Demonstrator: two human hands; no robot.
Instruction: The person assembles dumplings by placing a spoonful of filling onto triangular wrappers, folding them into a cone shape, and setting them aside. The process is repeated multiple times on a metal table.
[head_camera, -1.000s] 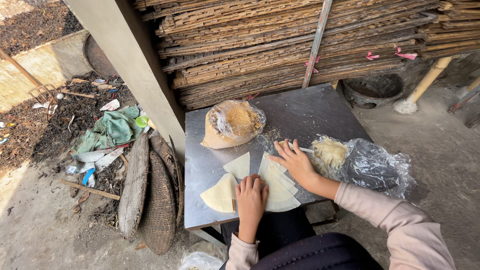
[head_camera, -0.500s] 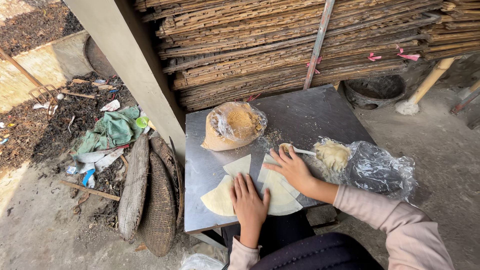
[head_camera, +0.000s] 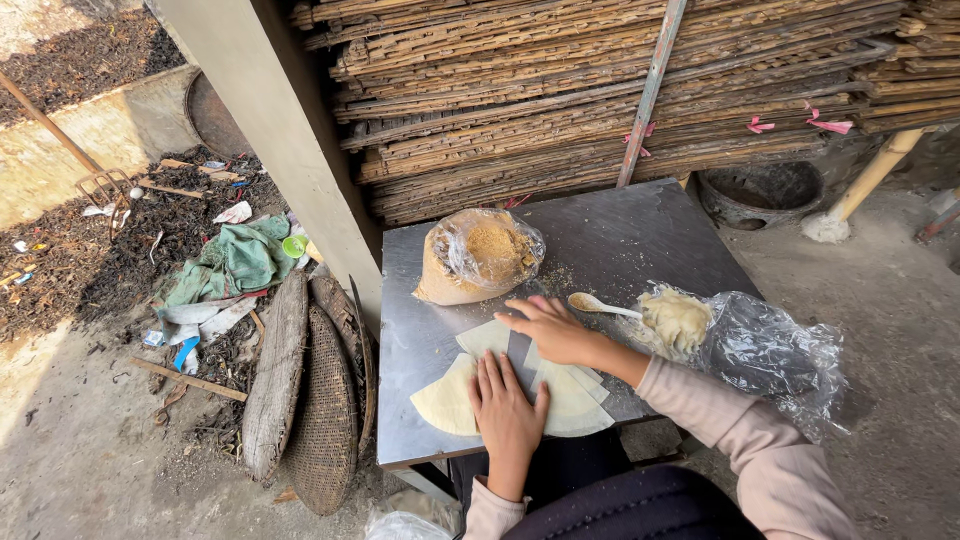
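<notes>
We note pale, thin wedge-cut wrappers (head_camera: 450, 400) at the surface's (head_camera: 620, 240) near edge; left hand (head_camera: 508, 410) and right hand (head_camera: 550, 328) flat on them, fingers spread.

The table (head_camera: 620, 240) is dull grey metal with a smooth top. The wrappers (head_camera: 450, 400) look matt, pale dough. The bags (head_camera: 770, 350) are glossy clear plastic.

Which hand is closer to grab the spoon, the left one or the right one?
Probably the right hand. It hovers over the pale wrapper sheets just beside the spoon, which lies on the metal table toward the pale filling. The left hand lies flat on the wrappers, farther from the spoon.
</notes>
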